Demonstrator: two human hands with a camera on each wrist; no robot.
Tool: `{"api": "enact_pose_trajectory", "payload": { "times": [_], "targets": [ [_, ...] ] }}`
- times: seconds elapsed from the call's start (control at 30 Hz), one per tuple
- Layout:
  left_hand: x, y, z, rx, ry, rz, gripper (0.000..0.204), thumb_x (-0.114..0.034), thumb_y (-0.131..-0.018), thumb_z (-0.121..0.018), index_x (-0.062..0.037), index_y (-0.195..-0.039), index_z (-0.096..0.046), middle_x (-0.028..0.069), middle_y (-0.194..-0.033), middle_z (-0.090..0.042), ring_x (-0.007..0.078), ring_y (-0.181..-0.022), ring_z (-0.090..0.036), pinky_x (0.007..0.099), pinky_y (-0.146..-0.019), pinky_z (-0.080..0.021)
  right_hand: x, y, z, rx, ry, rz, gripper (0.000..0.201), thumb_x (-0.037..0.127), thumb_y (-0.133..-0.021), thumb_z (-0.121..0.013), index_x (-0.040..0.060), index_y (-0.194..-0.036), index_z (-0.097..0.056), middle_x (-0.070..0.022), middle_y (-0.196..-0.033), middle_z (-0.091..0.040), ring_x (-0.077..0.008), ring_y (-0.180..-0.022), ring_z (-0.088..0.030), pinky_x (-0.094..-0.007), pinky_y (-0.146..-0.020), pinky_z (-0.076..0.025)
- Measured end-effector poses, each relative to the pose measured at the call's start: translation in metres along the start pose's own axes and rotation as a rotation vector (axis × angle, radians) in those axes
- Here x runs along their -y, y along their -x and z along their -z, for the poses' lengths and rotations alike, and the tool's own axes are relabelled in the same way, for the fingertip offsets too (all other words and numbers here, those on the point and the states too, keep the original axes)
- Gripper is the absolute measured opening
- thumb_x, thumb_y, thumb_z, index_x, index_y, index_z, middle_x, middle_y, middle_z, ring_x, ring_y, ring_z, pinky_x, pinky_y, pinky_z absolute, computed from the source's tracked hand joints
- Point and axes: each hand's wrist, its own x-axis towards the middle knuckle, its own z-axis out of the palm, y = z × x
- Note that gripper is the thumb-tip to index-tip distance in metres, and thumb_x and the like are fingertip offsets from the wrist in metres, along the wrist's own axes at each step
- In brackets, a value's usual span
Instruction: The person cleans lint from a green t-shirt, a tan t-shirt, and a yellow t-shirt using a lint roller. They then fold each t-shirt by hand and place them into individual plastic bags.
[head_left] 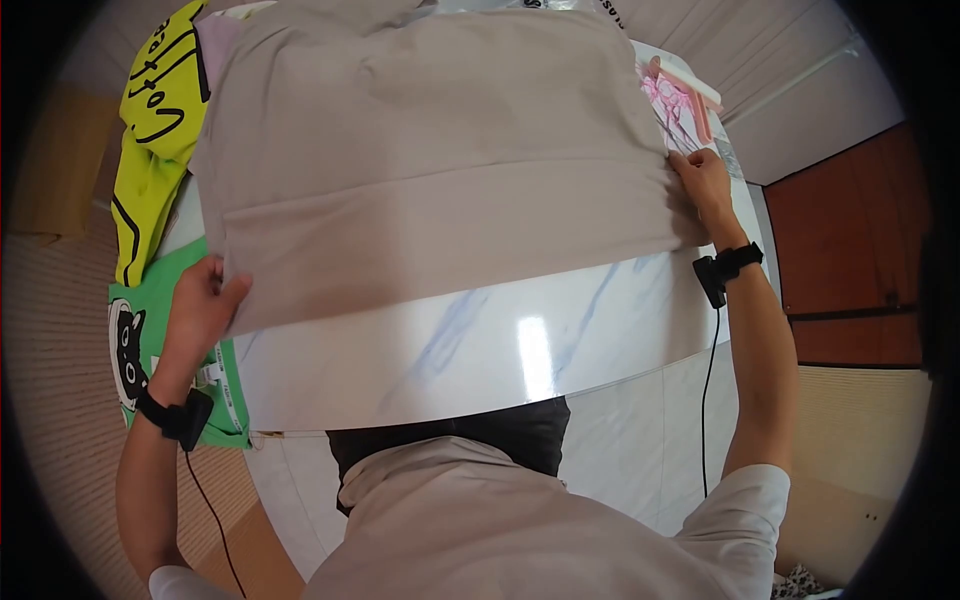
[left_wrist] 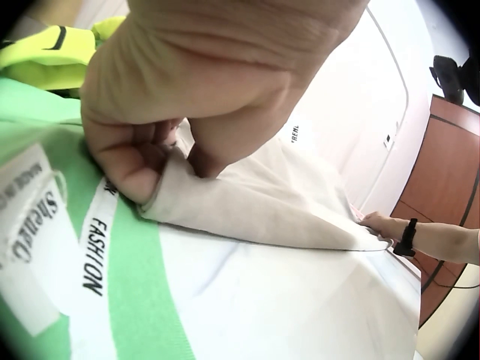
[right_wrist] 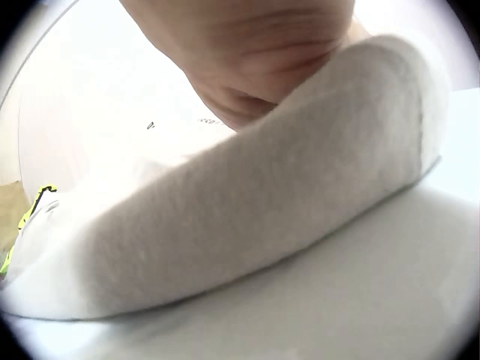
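Note:
A beige garment (head_left: 430, 120) lies spread over the marbled white table (head_left: 440, 365), with a crosswise line and a smooth band (head_left: 460, 220) along its near side. My left hand (head_left: 203, 308) pinches the near left corner between thumb and curled fingers; the left wrist view shows the cloth edge (left_wrist: 225, 214) bunched there. At the far end of the band, my right hand (head_left: 706, 182) pinches the garment's right edge. In the right wrist view a rounded fold of cloth (right_wrist: 255, 202) hides those fingertips.
Under my left wrist lies a green garment (head_left: 180, 265) with a cat print and white tags (left_wrist: 34, 232). A yellow garment with black lettering (head_left: 160, 130) hangs at the far left. Pink items (head_left: 672, 100) and clear plastic packaging (head_left: 560, 5) sit beyond the beige cloth.

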Motion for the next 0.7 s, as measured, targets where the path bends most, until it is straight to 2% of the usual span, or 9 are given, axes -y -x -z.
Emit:
{"api": "enact_pose_trajectory", "payload": {
  "times": [0.07, 0.1, 0.2, 0.3, 0.4, 0.5, 0.57, 0.6, 0.7],
  "targets": [
    [-0.039, 0.012, 0.009, -0.003, -0.237, 0.016, 0.023, -0.012, -0.092, -0.077, -0.0018, -0.107, -0.063, 0.0040, -0.074, -0.061, 0.0143, -0.065, -0.058, 0.0308, -0.059, -0.046, 0.008, 0.012, 0.012, -0.119, -0.006, 0.000, 0.041, 0.043, -0.088, -0.074, 0.0027, -0.098, -0.071, -0.0142, -0.093, -0.076, -0.0301, -0.086, -0.072, -0.0407, -0.081, -0.055],
    [-0.055, 0.018, 0.010, -0.006, -0.355, 0.027, 0.028, -0.010, -0.091, -0.077, -0.0015, -0.114, -0.064, 0.0064, -0.080, -0.064, 0.0168, -0.070, -0.062, 0.0309, -0.064, -0.050, 0.012, 0.020, 0.019, -0.130, -0.034, 0.061, 0.037, 0.039, -0.090, -0.074, 0.0025, -0.098, -0.071, -0.0136, -0.092, -0.075, -0.0290, -0.085, -0.071, -0.0392, -0.080, -0.055],
    [-0.062, 0.033, 0.005, -0.322, -0.503, -0.427, 0.045, -0.011, -0.086, -0.079, -0.0039, -0.126, -0.061, 0.0196, -0.113, -0.066, 0.0356, -0.100, -0.066, 0.0443, -0.084, -0.054, 0.023, 0.051, 0.040, -0.120, -0.100, 0.257, 0.024, 0.026, -0.095, -0.072, 0.0021, -0.101, -0.070, -0.0122, -0.090, -0.073, -0.0257, -0.082, -0.069, -0.0349, -0.076, -0.054],
    [-0.066, 0.039, 0.007, -0.111, -0.436, -0.561, 0.058, -0.012, -0.084, -0.081, -0.0041, -0.136, -0.059, 0.0218, -0.142, -0.055, 0.0412, -0.129, -0.054, 0.0463, -0.107, -0.048, 0.022, 0.075, 0.050, -0.092, -0.152, 0.405, 0.014, 0.013, -0.097, -0.069, 0.0019, -0.104, -0.071, -0.0118, -0.088, -0.071, -0.0236, -0.079, -0.068, -0.0317, -0.074, -0.053],
    [-0.073, 0.043, -0.009, 0.065, -0.343, -0.686, 0.064, -0.005, -0.082, -0.080, -0.0037, -0.141, -0.056, 0.0199, -0.148, -0.053, 0.0419, -0.135, -0.053, 0.0451, -0.112, -0.045, 0.002, 0.072, 0.046, -0.086, -0.221, 0.427, 0.013, 0.009, -0.098, -0.067, 0.0027, -0.109, -0.073, -0.0119, -0.092, -0.071, -0.0238, -0.080, -0.068, -0.0314, -0.075, -0.053],
    [-0.077, 0.036, -0.025, 0.170, -0.305, -0.717, 0.067, -0.006, -0.083, -0.080, -0.0051, -0.145, -0.054, 0.0214, -0.153, -0.048, 0.0434, -0.139, -0.048, 0.0464, -0.115, -0.043, -0.010, 0.050, 0.040, -0.017, -0.210, 0.461, 0.015, 0.009, -0.099, -0.066, 0.0040, -0.111, -0.074, -0.0128, -0.102, -0.071, -0.0257, -0.088, -0.069, -0.0330, -0.081, -0.053],
    [-0.077, 0.029, -0.034, 0.169, -0.314, -0.706, 0.068, -0.007, -0.084, -0.080, -0.0056, -0.147, -0.053, 0.0220, -0.156, -0.045, 0.0430, -0.140, -0.046, 0.0462, -0.116, -0.041, -0.013, 0.033, 0.036, 0.061, -0.181, 0.521, 0.016, 0.008, -0.099, -0.066, 0.0048, -0.112, -0.074, -0.0140, -0.108, -0.069, -0.0273, -0.095, -0.069, -0.0343, -0.085, -0.053],
    [-0.078, 0.027, -0.037, 0.169, -0.320, -0.700, 0.069, -0.008, -0.084, -0.080, -0.0058, -0.147, -0.053, 0.0222, -0.157, -0.043, 0.0428, -0.141, -0.046, 0.0461, -0.117, -0.040, 0.006, 0.036, 0.043, 0.155, -0.137, 0.488, 0.017, 0.010, -0.098, -0.066, 0.0047, -0.112, -0.074, -0.0161, -0.111, -0.067, -0.0325, -0.104, -0.066, -0.0386, -0.092, -0.052],
    [-0.079, 0.026, -0.037, 0.165, -0.345, -0.708, 0.070, -0.010, -0.085, -0.079, -0.0063, -0.149, -0.052, 0.0215, -0.159, -0.041, 0.0422, -0.143, -0.044, 0.0460, -0.118, -0.039, 0.013, 0.025, 0.039, 0.218, 0.041, 0.647, 0.014, 0.008, -0.096, -0.066, 0.0046, -0.106, -0.074, -0.0156, -0.109, -0.067, -0.0363, -0.106, -0.064, -0.0420, -0.093, -0.052]
  ]
}}
